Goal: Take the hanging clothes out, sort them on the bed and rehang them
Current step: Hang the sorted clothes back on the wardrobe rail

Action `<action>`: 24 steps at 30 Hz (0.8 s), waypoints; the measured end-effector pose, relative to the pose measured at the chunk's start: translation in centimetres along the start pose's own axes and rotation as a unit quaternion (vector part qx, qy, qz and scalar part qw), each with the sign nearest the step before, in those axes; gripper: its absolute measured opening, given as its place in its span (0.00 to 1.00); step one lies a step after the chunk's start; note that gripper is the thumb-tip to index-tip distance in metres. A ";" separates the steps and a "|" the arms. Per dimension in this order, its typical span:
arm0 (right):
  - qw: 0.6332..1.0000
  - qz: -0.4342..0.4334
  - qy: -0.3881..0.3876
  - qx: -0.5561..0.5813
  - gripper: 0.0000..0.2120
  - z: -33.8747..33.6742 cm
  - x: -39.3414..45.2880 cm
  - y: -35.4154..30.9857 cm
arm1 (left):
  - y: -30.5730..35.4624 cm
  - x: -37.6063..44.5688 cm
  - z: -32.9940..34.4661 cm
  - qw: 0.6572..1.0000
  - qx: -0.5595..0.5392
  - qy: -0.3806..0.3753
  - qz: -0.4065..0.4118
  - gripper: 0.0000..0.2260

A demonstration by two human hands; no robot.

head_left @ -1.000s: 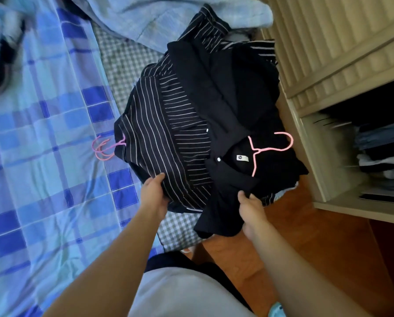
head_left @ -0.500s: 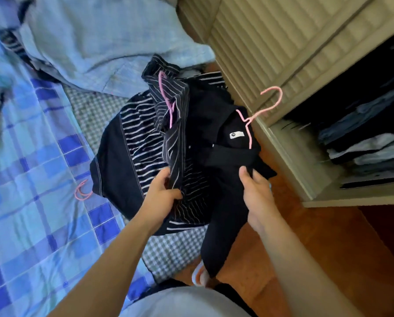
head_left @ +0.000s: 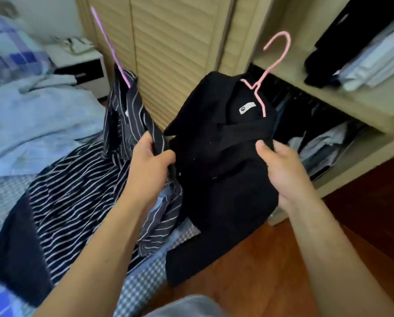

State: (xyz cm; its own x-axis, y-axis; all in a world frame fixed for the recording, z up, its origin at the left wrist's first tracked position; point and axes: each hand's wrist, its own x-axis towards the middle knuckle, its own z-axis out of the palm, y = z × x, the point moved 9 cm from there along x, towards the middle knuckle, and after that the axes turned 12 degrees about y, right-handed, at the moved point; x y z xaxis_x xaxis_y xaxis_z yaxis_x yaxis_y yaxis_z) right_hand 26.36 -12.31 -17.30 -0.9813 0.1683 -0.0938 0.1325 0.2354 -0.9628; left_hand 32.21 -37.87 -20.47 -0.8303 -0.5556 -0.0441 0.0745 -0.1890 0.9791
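Black shirt (head_left: pixel 216 161) on pink hanger (head_left: pixel 269 72) clutched in right hand (head_left: pixel 283 170), left hand (head_left: pixel 150 165) gripping striped shirt (head_left: pixel 127 124), more striped clothes (head_left: pixel 72 191) on bed (head_left: pixel 143 284), open wardrobe (head_left: pixel 351 104) just behind.

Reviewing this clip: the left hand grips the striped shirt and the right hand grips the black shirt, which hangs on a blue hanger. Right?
Not quite. In the head view the hanger in the black shirt is pink, not blue. The rest holds: left hand grips the striped shirt, right hand the black one.
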 end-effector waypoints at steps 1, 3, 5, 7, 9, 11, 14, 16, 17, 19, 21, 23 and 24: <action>1.000 -0.015 0.002 -0.012 0.11 -2.2 1.4 -1.8 | 1.7 0.1 2.5 1.000 -0.002 -0.009 0.013 0.17; 0.998 -0.050 0.007 -0.049 0.11 -6.1 4.0 -5.7 | 5.7 0.3 7.3 0.999 -0.017 -0.025 0.038 0.17; 0.991 -0.092 0.023 -0.095 0.14 -9.6 6.4 -10.1 | 9.9 0.9 12.0 0.997 -0.029 -0.055 0.053 0.15; 0.986 -0.119 0.048 -0.109 0.13 -12.9 8.3 -14.3 | 13.5 2.2 16.0 0.995 -0.021 -0.086 0.054 0.09; 0.981 -0.140 0.071 -0.118 0.12 -16.0 10.3 -18.2 | 17.2 3.6 19.9 0.992 -0.011 -0.115 0.054 0.13; 0.974 -0.166 0.081 -0.130 0.13 -18.3 12.1 -22.1 | 20.7 5.0 23.7 0.989 -0.007 -0.135 0.064 0.13; 0.958 -0.212 0.116 -0.154 0.18 -21.1 14.7 -27.5 | 24.9 7.4 29.3 0.985 -0.009 -0.139 0.097 0.13; 0.945 -0.235 0.139 -0.179 0.20 -22.5 16.8 -30.3 | 26.9 9.1 33.1 0.983 -0.003 -0.135 0.128 0.12; 0.940 -0.243 0.146 -0.192 0.21 -23.0 18.0 -31.6 | 27.8 10.1 35.1 0.980 -0.002 -0.138 0.141 0.11; 0.926 -0.260 0.166 -0.219 0.21 -24.2 20.3 -34.3 | 29.3 11.9 38.8 0.975 -0.006 -0.153 0.162 0.10; 0.912 -0.273 0.192 -0.237 0.20 -25.5 22.5 -37.4 | 30.8 13.7 42.1 0.967 -0.017 -0.184 0.176 0.12; 0.900 -0.287 0.224 -0.240 0.19 -27.0 24.7 -40.9 | 32.6 15.4 45.0 0.958 -0.025 -0.212 0.192 0.14; 0.892 -0.294 0.238 -0.247 0.17 -27.8 26.0 -42.9 | 33.6 16.3 46.5 0.954 -0.029 -0.224 0.199 0.13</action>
State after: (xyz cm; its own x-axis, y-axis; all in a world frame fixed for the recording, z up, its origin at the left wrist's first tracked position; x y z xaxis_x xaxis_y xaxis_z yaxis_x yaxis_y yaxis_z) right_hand -0.93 8.59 28.59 -0.7470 0.2358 0.6216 -0.2247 0.7905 -0.5698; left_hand -4.47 -15.61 20.89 -0.8820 -0.1930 0.4298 0.4518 -0.0873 0.8879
